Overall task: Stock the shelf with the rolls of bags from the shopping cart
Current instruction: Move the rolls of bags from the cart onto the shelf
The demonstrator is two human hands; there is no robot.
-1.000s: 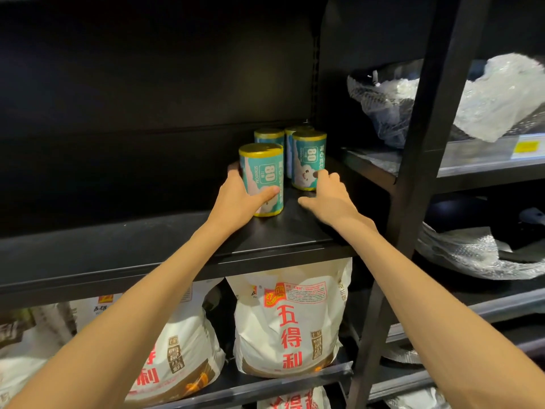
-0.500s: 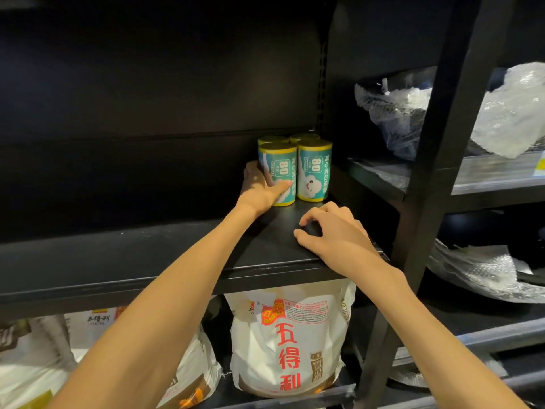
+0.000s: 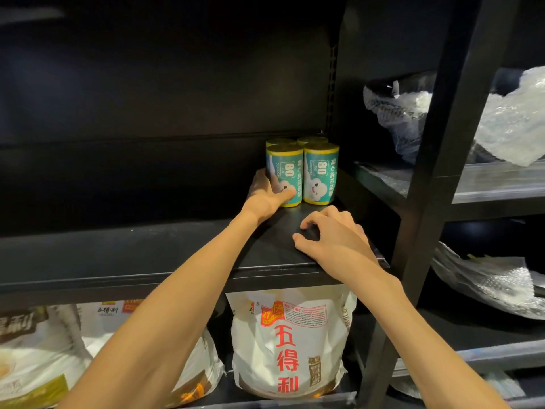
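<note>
Your black metal shelf (image 3: 177, 249) fills the frame from nine o'clock to three o'clock, and most of its deck is bare. Below it, at six o'clock, sits a white flour sack printed with red characters (image 3: 287, 343), with more sacks off at eight o'clock. Crumpled clear plastic wrap (image 3: 507, 125) lies on the neighbouring rack at two o'clock.

Your right hand (image 3: 333, 234) rests near the shelf's front edge at about four o'clock from the stock, fingers loosely curled, holding nothing. Your left hand (image 3: 267, 193) reaches deeper and is wrapped round the front-left teal paper-wrapped roll of bags with yellow ends (image 3: 284, 175), thumb across its face.

That roll stands upright, touching the front-right teal roll (image 3: 321, 175); two more rolls (image 3: 296, 141) show only their tops behind, making a tight block of four in the shelf's back right corner.

So four rolls are placed, as far as you can see. The shopping cart is out of view, so you cannot tell how many remain. Judging by the free deck toward nine o'clock, there is room for plenty more.
</note>
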